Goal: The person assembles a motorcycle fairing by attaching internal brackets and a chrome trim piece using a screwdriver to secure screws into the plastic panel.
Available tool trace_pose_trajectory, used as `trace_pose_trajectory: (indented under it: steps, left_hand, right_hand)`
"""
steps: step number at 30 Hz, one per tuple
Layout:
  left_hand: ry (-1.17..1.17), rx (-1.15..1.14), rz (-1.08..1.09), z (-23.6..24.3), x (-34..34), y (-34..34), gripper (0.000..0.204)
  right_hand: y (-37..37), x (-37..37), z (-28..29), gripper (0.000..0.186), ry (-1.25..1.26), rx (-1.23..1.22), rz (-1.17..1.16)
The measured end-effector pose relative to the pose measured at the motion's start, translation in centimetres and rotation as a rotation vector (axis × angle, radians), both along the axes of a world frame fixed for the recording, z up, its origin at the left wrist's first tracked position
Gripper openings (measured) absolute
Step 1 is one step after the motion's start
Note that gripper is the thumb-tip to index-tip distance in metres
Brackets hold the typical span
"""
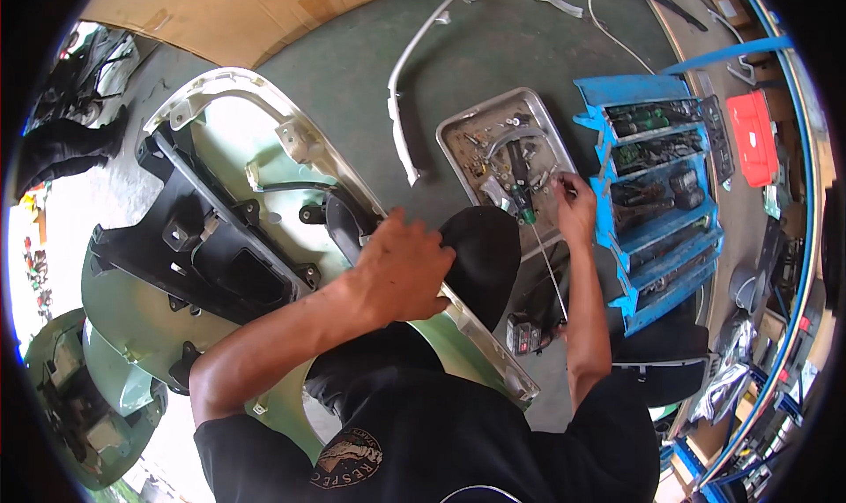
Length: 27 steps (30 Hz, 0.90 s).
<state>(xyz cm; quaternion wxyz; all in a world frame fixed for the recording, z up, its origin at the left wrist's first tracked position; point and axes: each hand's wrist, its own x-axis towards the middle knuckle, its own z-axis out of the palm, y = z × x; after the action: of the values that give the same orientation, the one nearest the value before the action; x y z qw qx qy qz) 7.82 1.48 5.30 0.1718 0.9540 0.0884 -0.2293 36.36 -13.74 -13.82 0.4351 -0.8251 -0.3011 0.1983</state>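
The dark green floor (352, 97) spreads under everything, and the largest thing standing out against it is a pale green body panel (238, 146) with a whitish rim, lying at the person's left and reaching up beside the body. A sheet of cardboard (229, 5) spans the top left of the view. On the panel sits an angular black plastic part (238, 274) with mounting tabs. Well to the right, a blue toolbox (630, 89) stands open, its stepped trays filled with tools. Between panel and toolbox is a metal tray (483, 106), with a curved white strip (399, 133) on the floor near it. A red case (753, 141) lies beyond the toolbox. The left hand (401, 269) is over the panel's rim, fingers loosely bent and slightly apart; its underside is hidden, so whether that grip holds anything cannot be told. The right hand (577, 205) is at the tray's right side, thumb and fingertips drawn close together; whether they pinch something is too small to tell. A black power tool (526, 334) rests near the right forearm. Inside the tray, a green-and-black screwdriver handle (528, 214) lies among scattered small hardware (480, 141).
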Motion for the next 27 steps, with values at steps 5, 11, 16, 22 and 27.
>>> trace_pose_trajectory:
  steps: [5, 11, 16, 22, 27]
  left_hand:
    - [0.071, 0.134, -0.108, -2.2, 1.0, -1.0, 0.055]
    - [0.083, 0.123, -0.130, -2.1, 1.8, -0.7, 0.058]
    - [0.029, 0.158, -0.099, -2.6, 0.9, -0.5, 0.058]
    - [0.035, 0.153, -0.098, -2.7, 0.5, -0.3, 0.060]
    - [0.013, 0.167, -0.097, -2.5, 0.3, -0.3, 0.059]
  right_hand:
    - [-3.8, -6.4, 14.1, 0.010, -0.092, 0.012, 0.350]
    - [-5.1, -11.4, 18.6, 0.011, 0.014, -0.041, 0.880]
    - [-4.5, -13.2, 18.6, 0.018, -0.249, -0.144, 1.182]
    - [-3.3, -13.9, 17.9, 0.017, -0.341, -0.138, 1.233]
    - [-2.8, -13.9, 18.3, 0.017, -0.357, -0.192, 1.301]
